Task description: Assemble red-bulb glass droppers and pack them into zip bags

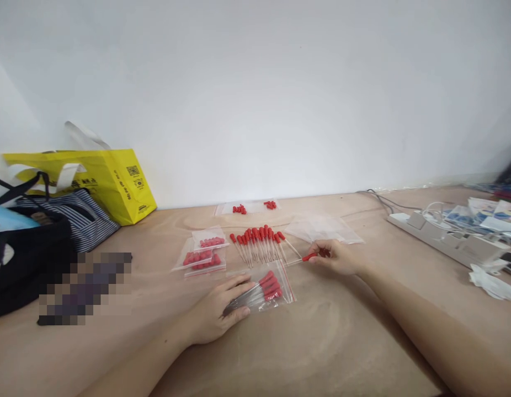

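Note:
My left hand [222, 311] lies on the table with its fingers and thumb closed round the lower end of a clear zip bag [286, 295]. Inside that bag are several droppers with red rubber bulbs [271, 285], their bulbs toward the zip end. My right hand [332, 257] pinches the red bulb of a single dropper [308, 257]. Its thin stem points left, toward the bag. Between and beyond the hands, a fanned row of loose red-bulbed droppers [259, 238] rests on the table, bulbs facing away from me.
Left of the row lie small zip bags of red bulbs [198, 257]. Flat clear bags [325, 227] are behind my right hand, and another filled bag [253, 207] lies by the wall. A power strip [446, 240] stands right; a yellow bag [129, 187] and dark bag [32, 259] stand left.

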Motion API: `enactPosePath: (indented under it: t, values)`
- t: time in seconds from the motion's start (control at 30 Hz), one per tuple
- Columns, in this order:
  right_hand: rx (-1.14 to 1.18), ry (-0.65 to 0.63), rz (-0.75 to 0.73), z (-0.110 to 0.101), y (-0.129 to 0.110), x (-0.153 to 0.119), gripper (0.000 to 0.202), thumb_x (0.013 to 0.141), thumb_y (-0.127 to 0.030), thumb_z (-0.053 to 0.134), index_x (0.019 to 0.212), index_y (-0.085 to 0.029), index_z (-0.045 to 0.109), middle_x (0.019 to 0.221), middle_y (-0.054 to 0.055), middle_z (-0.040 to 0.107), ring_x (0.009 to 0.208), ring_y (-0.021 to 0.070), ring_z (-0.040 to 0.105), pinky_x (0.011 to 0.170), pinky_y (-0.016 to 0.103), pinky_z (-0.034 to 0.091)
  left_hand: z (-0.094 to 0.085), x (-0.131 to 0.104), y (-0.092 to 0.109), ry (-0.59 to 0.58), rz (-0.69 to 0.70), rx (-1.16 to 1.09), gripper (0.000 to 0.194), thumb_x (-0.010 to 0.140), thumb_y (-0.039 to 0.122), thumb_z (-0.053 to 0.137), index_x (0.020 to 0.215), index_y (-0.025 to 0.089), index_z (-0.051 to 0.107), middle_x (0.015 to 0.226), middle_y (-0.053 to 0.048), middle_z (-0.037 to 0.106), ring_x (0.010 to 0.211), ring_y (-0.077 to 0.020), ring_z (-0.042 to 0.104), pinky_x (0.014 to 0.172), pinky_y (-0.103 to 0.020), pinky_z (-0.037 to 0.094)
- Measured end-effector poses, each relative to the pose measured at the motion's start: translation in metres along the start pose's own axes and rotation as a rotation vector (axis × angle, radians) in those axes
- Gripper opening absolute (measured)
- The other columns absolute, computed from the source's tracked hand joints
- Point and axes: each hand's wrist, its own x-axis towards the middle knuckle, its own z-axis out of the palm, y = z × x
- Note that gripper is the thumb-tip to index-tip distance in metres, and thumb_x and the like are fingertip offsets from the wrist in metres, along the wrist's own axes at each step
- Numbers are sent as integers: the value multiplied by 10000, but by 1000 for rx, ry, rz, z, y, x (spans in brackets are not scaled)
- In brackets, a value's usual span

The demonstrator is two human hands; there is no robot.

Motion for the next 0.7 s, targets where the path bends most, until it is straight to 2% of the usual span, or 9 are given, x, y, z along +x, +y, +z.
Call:
enactPosePath:
  t: [0.3,0.5,0.7]
  values:
    - [145,81,-11,33,-9,12,197,696,-330,615,808,-173,656,616,-20,541,534,84,407,520,218,338,0,2,2,-12,44,-23,441,842,382,423,1275,335,358,1402,-4,263,1237,-252,313,991,-434,312]
    - [206,168,29,58,-17,18,230,688,-330,613,836,-158,655,538,-38,467,492,79,384,480,213,319,0,3,1,-33,43,-8,438,843,394,419,1273,332,364,1417,-16,221,1247,-261,290,995,-450,297]
    - [234,106,30,58,-21,17,198,713,-300,581,827,-144,624,564,-31,487,505,81,413,491,212,335,2,3,0,-2,70,-16,444,838,390,434,1273,340,361,1414,-9,231,1243,-259,300,993,-447,305]
